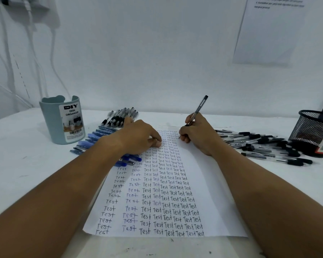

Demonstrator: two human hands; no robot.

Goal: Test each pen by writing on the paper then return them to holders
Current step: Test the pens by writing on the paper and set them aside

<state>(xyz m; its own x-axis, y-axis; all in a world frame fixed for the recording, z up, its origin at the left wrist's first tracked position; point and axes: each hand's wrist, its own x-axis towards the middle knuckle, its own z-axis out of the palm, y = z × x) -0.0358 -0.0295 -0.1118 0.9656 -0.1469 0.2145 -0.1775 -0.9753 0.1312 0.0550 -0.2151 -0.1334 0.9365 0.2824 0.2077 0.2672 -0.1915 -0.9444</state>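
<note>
Black pen [198, 110] upright, paper [203, 183] densely inked

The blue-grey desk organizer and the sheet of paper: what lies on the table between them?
In the head view, rows of pens: black-grip pens at the back, blue capped pens nearer, between desk organizer and paper.

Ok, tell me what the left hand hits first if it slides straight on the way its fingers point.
The left hand rests on the paper, fingers pointing right toward the right hand, which holds the pen. It would likely meet that hand's knuckles first, crossing only written paper before; depth is uncertain.
</note>
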